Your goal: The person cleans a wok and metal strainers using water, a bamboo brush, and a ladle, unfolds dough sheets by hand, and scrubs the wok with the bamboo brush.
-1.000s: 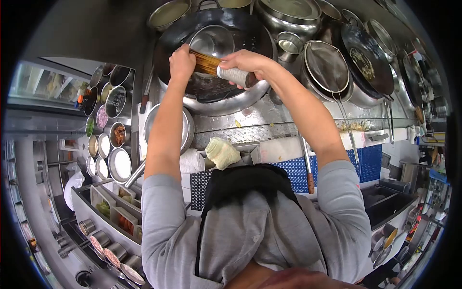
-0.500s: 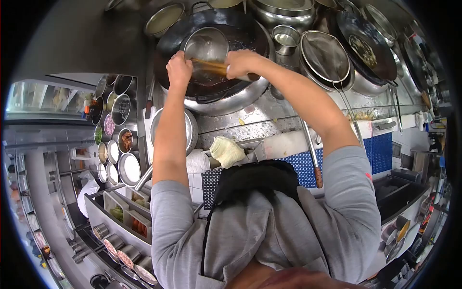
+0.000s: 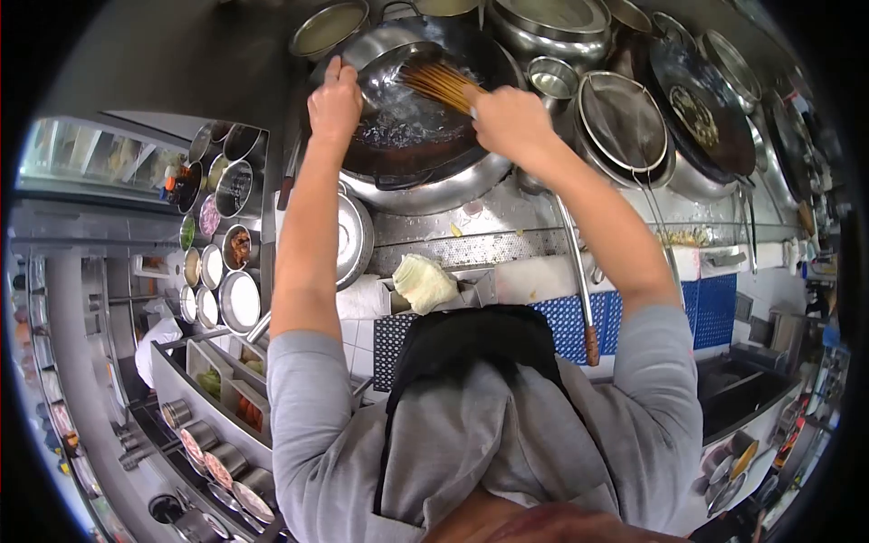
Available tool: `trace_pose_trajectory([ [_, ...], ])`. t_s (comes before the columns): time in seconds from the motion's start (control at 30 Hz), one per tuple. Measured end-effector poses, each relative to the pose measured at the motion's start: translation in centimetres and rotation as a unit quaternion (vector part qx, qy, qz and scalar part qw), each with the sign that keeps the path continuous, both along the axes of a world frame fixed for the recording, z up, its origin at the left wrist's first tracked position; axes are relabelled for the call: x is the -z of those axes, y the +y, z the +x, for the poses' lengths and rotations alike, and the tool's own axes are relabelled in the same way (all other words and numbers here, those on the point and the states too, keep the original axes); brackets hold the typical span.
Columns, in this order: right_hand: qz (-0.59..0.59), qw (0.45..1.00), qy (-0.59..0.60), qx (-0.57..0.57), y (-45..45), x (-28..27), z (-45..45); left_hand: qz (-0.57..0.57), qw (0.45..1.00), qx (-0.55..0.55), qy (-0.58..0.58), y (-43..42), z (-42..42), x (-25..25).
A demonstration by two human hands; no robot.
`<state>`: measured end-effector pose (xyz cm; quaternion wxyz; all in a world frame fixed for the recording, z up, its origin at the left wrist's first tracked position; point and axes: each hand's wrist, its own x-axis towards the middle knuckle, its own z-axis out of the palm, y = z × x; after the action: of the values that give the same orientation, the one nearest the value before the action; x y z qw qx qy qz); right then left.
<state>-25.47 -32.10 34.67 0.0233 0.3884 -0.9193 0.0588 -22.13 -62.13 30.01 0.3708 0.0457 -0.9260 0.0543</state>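
Observation:
A large dark wok [image 3: 425, 163] sits at the top middle with bubbling, splashing water in it. My left hand [image 3: 335, 104] is closed on the near-left edge of a shiny metal bowl [image 3: 380, 45], which is tilted over the wok; the thumb and grip are partly hidden. My right hand [image 3: 513, 122] is wrapped around the handle end of a bamboo wok brush [image 3: 436, 83]. The brush's bristles point up and left, reaching the bowl's side above the water.
A round strainer [image 3: 625, 122] rests on a pot to the right, near another wok [image 3: 701, 109]. A crumpled cloth [image 3: 424, 282] lies on the front ledge. A lidded-looking steel pan [image 3: 353, 240] stands below the wok. Several ingredient containers [image 3: 240, 303] line the left.
My right hand has moved right and the brush now points up-left instead of lying across. The bowl has tipped and shifted up, and splashing water shows in the wok.

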Motion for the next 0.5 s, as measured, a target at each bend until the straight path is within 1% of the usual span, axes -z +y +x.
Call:
trace_pose_trajectory([
  [0.03, -0.032, 0.999, 0.009, 0.004, 1.7, -0.9, 1.6, -0.036, 0.998, 0.018, 0.048, -0.8, -0.5, -1.1],
  [0.07, -0.065, 0.998, 0.017, 0.007, 3.5, -1.4, 3.3, -0.060, 0.997, 0.015, 0.055, -1.5, -0.6, -2.6],
  [0.13, -0.072, 0.996, -0.003, 0.050, 6.9, -0.6, 5.8, -0.095, 0.989, 0.039, 0.110, -2.7, -0.6, -5.3],
  [0.2, -0.158, 0.986, -0.019, 0.050, 10.5, 1.8, 8.0, -0.097, 0.983, 0.043, 0.152, -3.5, -0.2, -7.5],
  [0.27, -0.175, 0.979, -0.069, 0.076, 14.0, 4.5, 10.8, -0.078, 0.980, 0.048, 0.175, -4.1, 0.4, -9.1],
  [0.33, -0.239, 0.957, -0.143, 0.088, 16.9, 7.3, 13.6, -0.078, 0.971, 0.071, 0.212, -3.5, 1.6, -11.5],
  [0.37, -0.216, 0.958, -0.156, 0.106, 17.9, 8.4, 15.0, -0.086, 0.964, 0.077, 0.240, -2.5, 2.1, -12.9],
  [0.43, -0.172, 0.956, -0.184, 0.151, 19.4, 10.5, 17.4, -0.095, 0.958, 0.078, 0.258, -2.7, 2.5, -13.8],
  [0.5, -0.124, 0.964, -0.159, 0.173, 19.7, 12.6, 18.1, -0.092, 0.956, 0.081, 0.268, -2.3, 2.8, -14.2],
])
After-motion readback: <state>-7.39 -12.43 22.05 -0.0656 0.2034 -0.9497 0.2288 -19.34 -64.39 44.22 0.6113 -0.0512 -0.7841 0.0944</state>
